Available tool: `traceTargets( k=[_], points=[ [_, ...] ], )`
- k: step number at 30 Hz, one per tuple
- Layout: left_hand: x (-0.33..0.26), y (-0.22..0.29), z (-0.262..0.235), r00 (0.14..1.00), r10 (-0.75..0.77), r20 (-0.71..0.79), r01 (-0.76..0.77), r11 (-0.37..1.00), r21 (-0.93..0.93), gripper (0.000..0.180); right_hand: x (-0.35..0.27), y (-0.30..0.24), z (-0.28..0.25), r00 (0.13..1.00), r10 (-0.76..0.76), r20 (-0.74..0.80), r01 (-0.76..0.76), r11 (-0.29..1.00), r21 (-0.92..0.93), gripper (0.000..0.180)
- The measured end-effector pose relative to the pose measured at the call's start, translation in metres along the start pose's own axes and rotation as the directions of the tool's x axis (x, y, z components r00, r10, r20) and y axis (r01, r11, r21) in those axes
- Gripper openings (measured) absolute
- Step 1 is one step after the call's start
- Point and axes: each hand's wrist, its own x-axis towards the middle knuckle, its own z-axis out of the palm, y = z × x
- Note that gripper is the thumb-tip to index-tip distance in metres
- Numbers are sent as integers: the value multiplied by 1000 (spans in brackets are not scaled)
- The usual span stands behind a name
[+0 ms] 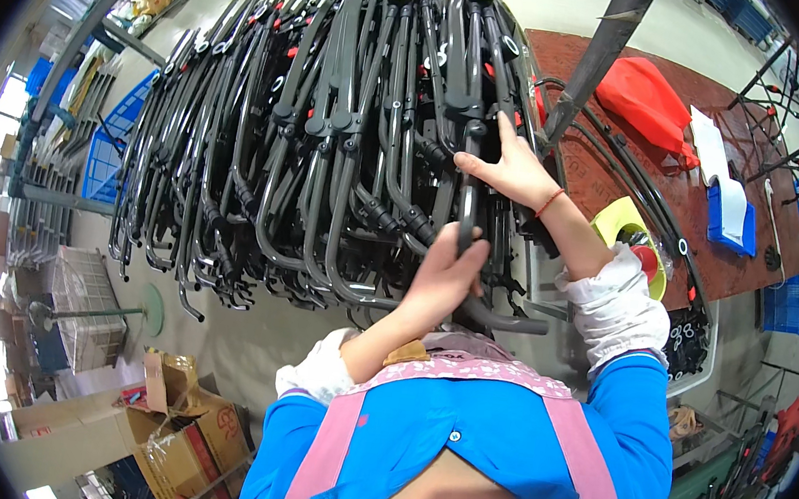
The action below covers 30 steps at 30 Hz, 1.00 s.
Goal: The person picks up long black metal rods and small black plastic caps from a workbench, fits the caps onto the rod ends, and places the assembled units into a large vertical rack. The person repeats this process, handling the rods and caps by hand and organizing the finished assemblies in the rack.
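A dark grey tubular frame (469, 198), like a folded stroller frame, stands in front of my body with its bent lower tube pointing right. My left hand (444, 272) is closed around its lower part, just above the bend. Higher up, my right hand (517, 169) is beside the same frame, below its black joint (465, 108). Thumb and forefinger there are spread apart; the other fingers are mostly hidden. Many similar frames (334, 135) hang or lean tightly packed to the left, with black joints and small red parts.
To the right, a reddish-brown board (762, 229) carries a red cloth bag (646, 105), a yellow-green roll-shaped item (614, 217) and a blue box (728, 230). A metal post (599, 61) rises beside the frames. Cardboard boxes (196, 428) stand at the lower left.
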Motion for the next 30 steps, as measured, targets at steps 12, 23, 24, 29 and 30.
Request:
traceTargets(
  k=[12, 23, 24, 29, 30],
  points=[
    [51, -8, -20, 794, 593, 132, -494, 504, 708, 26, 0, 31, -18, 985, 132, -110, -153, 964, -219, 68],
    [166, 13, -48, 826, 415, -381, 239, 354, 904, 109, -12, 78, 9, 952, 34, -303, -135, 938, -318, 60],
    [171, 18, -47, 838, 356, -413, 294, 343, 892, 113, -15, 75, 5, 939, 55, -339, -142, 961, -238, 56],
    [200, 36, -67, 861, 124, -492, 384, 475, 792, 119, 8, 96, -6, 964, 105, -244, -52, 976, 211, 51],
    [204, 36, -72, 871, 149, -468, 364, 445, 818, 116, 7, 95, -6, 956, 71, -286, -31, 989, 143, 51]
  ],
)
